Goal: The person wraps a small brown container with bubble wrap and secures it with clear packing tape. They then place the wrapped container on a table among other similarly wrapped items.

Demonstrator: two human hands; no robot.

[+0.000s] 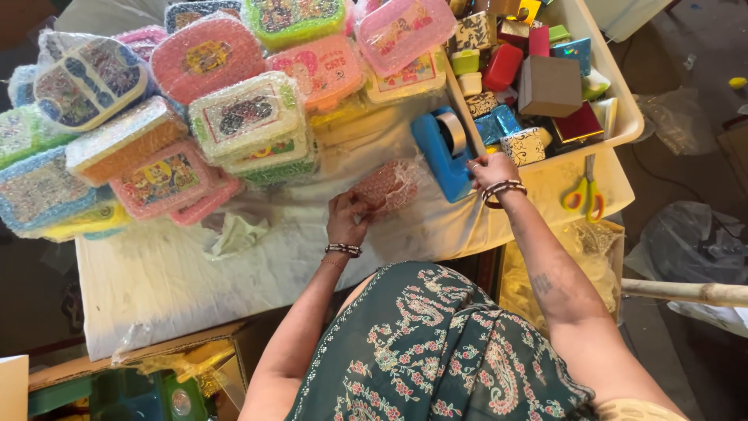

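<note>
left hand (348, 218): your fingers curl shut on the wrapped box (387, 185), left of the dispenser (442, 152).
right hand (491, 170): your fingertips pinch tape at the dispenser's right.

Wrapped boxes (187, 101): rounded, pink, green, blue and orange, bubble-wrapped, heaped at the table's back left.
Small parcel (387, 185): pinkish, bubble-wrapped, table centre, touching the left hand (348, 221).
Gift boxes (538, 70): small, red, brown, patterned, inside the white tray (623, 117) at right.
</note>
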